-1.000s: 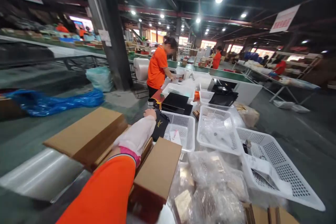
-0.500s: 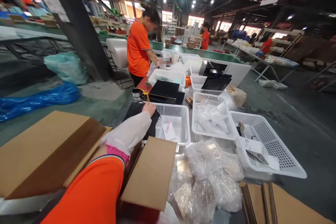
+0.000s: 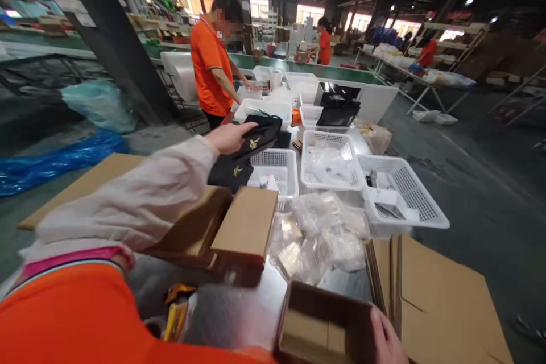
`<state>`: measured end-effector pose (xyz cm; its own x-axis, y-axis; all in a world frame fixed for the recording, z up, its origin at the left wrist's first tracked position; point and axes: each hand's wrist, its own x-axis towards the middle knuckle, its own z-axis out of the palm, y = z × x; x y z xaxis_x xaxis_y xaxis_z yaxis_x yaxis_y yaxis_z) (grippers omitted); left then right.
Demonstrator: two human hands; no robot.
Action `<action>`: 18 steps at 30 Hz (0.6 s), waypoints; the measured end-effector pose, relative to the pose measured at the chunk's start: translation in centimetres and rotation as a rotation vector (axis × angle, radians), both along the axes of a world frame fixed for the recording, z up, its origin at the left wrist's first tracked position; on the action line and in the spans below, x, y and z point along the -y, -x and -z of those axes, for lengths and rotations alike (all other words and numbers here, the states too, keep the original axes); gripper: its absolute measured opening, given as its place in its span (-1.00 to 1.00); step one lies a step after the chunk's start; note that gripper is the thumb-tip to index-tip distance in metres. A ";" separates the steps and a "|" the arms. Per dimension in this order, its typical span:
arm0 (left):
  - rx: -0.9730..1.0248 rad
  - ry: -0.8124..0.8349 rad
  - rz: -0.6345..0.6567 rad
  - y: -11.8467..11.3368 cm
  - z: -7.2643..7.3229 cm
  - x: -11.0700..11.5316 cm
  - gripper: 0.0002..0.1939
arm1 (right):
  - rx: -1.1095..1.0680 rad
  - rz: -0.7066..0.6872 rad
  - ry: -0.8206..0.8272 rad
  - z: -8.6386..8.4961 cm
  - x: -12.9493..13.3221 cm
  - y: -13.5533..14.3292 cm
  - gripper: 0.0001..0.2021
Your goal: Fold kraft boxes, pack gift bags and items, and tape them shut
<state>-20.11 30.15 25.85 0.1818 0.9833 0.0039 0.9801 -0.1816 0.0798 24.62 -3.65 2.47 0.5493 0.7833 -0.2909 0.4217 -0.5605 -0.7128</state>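
My left hand (image 3: 229, 137) reaches out over the worktable with its fingers closed on a black bag (image 3: 265, 132) that has a gold print. Below it, another black bag (image 3: 232, 175) with a similar gold print lies against a white perforated basket (image 3: 290, 176). Low on the right, my right hand (image 3: 387, 338) grips the side of an open cardboard box (image 3: 356, 318). The inside bottom of that box shows bare brown flaps. Left of it stands a closed cardboard box (image 3: 247, 219), and bubble-wrapped packets (image 3: 318, 239) lie beyond.
A yellow tape dispenser (image 3: 176, 318) lies near my body. Flat cardboard sheets (image 3: 447, 290) stand at the right. Farther baskets hold plastic bags (image 3: 330, 162) and papers (image 3: 386, 202). A co-worker in orange (image 3: 211, 68) stands across at the left. A dark pillar (image 3: 115, 40) rises behind.
My left hand has lifted a black bag off the pile beside the basket, showing gold prints. My right hand and the open box have come into view at the bottom.
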 end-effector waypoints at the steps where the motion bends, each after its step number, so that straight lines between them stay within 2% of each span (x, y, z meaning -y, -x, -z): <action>1: 0.064 -0.029 0.080 -0.6 -1.0 2.1 -0.35 | -0.026 0.017 -0.017 0.0 0.2 0.3 -0.29; 3: 0.299 -0.037 0.287 -2.3 -1.9 6.4 -0.34 | -0.094 0.055 -0.120 -0.3 0.3 1.1 -0.19; 5: 0.536 0.076 0.477 -4.9 -1.5 10.8 -0.36 | -0.154 0.063 -0.175 -0.5 0.1 1.9 -0.20; 7: 0.662 0.275 0.594 -8.1 -0.1 15.0 -0.45 | -0.182 0.072 -0.196 -0.5 -0.2 2.4 -0.22; 10: 0.653 0.536 0.678 -12.9 2.6 20.2 -0.59 | -0.187 0.089 -0.225 -0.3 0.0 2.8 -0.26; 13: 0.559 0.636 0.744 -16.3 5.6 23.0 -0.55 | -0.195 0.089 -0.278 0.1 0.6 3.0 -0.31; 15: 0.526 0.636 0.763 -17.5 8.0 23.9 -0.54 | -0.215 0.077 -0.305 0.4 0.9 3.3 -0.34; 18: 0.480 0.629 0.727 -18.6 12.2 24.6 -0.51 | -0.264 0.066 -0.312 0.7 1.1 3.8 -0.34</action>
